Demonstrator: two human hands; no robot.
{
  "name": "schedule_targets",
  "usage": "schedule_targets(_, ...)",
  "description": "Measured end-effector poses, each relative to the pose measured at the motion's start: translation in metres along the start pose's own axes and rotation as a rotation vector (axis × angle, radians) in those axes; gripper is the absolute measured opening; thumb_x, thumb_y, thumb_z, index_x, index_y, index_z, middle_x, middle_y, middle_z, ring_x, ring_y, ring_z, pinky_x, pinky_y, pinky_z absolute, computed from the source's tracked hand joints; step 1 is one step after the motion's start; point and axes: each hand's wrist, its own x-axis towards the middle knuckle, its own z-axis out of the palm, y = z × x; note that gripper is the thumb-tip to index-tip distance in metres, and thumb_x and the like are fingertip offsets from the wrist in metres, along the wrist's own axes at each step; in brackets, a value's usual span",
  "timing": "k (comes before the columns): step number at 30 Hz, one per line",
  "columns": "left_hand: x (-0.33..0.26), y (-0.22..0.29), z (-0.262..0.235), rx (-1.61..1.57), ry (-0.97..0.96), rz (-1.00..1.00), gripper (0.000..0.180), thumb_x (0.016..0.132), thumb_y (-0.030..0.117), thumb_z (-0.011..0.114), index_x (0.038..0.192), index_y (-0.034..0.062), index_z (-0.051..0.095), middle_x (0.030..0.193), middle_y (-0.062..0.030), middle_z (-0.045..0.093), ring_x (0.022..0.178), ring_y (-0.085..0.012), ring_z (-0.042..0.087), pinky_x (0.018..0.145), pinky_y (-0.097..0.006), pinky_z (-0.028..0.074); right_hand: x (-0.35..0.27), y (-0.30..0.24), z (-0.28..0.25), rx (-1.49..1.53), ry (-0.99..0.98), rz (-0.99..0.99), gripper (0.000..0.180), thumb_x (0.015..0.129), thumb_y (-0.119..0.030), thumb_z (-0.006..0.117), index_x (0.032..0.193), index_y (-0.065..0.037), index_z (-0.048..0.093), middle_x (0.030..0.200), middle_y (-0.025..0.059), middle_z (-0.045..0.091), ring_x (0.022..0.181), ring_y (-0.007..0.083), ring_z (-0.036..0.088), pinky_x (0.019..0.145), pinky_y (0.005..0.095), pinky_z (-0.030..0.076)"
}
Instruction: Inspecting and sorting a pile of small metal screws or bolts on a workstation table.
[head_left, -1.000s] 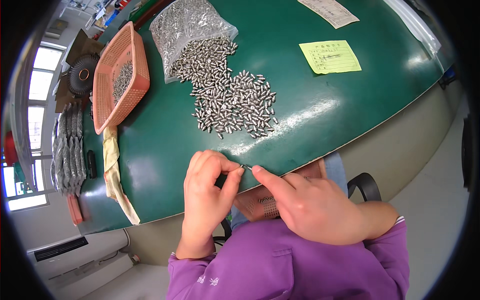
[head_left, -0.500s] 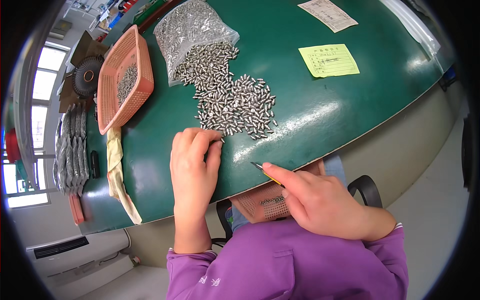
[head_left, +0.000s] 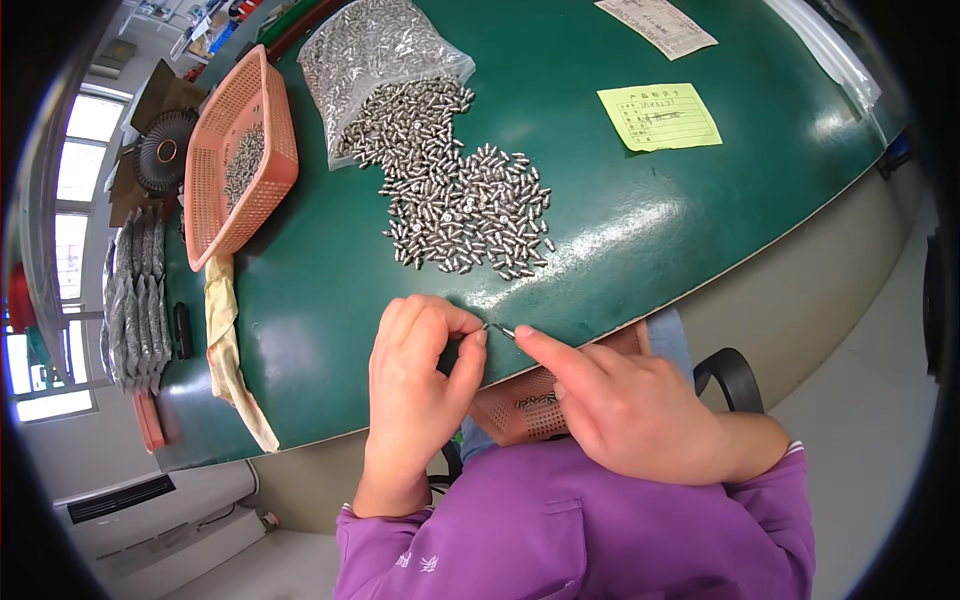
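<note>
A tiny silver metal part (head_left: pixel 486 327) is pinched between the thumb and forefinger of my left hand (head_left: pixel 418 375), just above the table's near edge. My right hand (head_left: pixel 640 410) is closed round a slim pointed tool (head_left: pixel 506 332), its forefinger stretched along it. The tool's dark tip reaches to the metal part; whether they touch I cannot tell. Most of the tool is hidden by my fingers. Beyond my hands lies a heap of small pointed silver metal parts (head_left: pixel 470 215), spilling from a clear plastic bag (head_left: pixel 375 50).
A pink mesh basket (head_left: pixel 270 185) with more metal parts stands at left on the green table (head_left: pixel 330 330). Below the table edge, a second pink basket (head_left: pixel 505 410) sits by my lap. Filled bags (head_left: pixel 135 310), a cloth strip (head_left: pixel 228 360) and a yellow card (head_left: pixel 660 117) lie around.
My left hand has moved from the heap's near edge toward me and right, bringing a metal part to the tool. My right hand has shifted slightly left, keeping its hold.
</note>
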Motion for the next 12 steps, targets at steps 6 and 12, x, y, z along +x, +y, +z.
schedule_targets(6, -0.0019, -0.0018, 0.0013, -0.036, 0.009, 0.027, 0.018, 0.076, -0.008, 0.073, 0.085, 0.0019, 0.061, 0.084, -0.0093, 0.061, 0.079, -0.0257, 0.058, 0.07, -0.036, 0.048, -0.0005, -0.0015, 0.005, -0.019, 0.018, -0.02, 0.063, 0.084, -0.006, 0.063, 0.145, -0.002, 0.052, 0.082, 0.0105, 0.06, 0.058, 0.0259, 0.064, 0.054, 0.0357, 0.055)
schedule_targets(12, -0.002, -0.0027, 0.0008, -0.048, -0.003, -0.009, 0.018, 0.075, -0.003, 0.075, 0.084, 0.005, 0.062, 0.085, -0.0077, 0.062, 0.081, -0.0289, 0.058, 0.072, -0.039, 0.047, 0.0004, -0.0019, 0.0073, -0.035, -0.005, -0.016, 0.066, 0.083, -0.005, 0.064, 0.147, -0.002, 0.051, 0.081, 0.0111, 0.06, 0.056, 0.0252, 0.064, 0.052, 0.0351, 0.055)
